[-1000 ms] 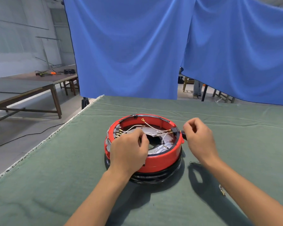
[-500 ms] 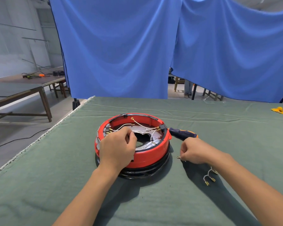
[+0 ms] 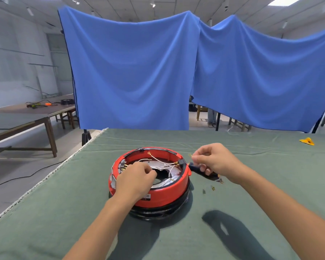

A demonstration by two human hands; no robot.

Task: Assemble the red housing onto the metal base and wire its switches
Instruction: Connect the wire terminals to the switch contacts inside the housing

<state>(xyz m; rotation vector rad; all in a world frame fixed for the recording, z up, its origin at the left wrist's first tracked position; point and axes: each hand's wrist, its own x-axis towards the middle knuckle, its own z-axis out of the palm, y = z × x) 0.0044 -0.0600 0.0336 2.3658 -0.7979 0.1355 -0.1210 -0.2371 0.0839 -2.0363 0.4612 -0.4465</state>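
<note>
A green cloth (image 3: 45,222) covers the table and carries the shadows of both forearms along its near part. Toward the middle of it sits the red housing (image 3: 165,196), a round, shallow ring lying flat with its open side up, seated on a black base (image 3: 158,212) whose lower edge is all that shows. The left hand (image 3: 135,182) rests over the housing's near-left rim, fingers curled down into the opening; whether they pinch a wire is hidden by the knuckles. White wires (image 3: 161,162) with brass terminals cross the metal plate (image 3: 174,173) inside. Just right of the ring, the right hand (image 3: 214,162) hovers with thumb and forefinger pinched on a small, blurred wire terminal (image 3: 190,155); beneath it lies a dark-handled screwdriver (image 3: 197,168), mostly covered, its long axis running left to right. Small loose terminals (image 3: 213,188) lie near the wrist. A yellow object (image 3: 307,141) sits at the far right. Beyond hang blue curtains (image 3: 139,72), with wooden tables (image 3: 26,117) at left.
</note>
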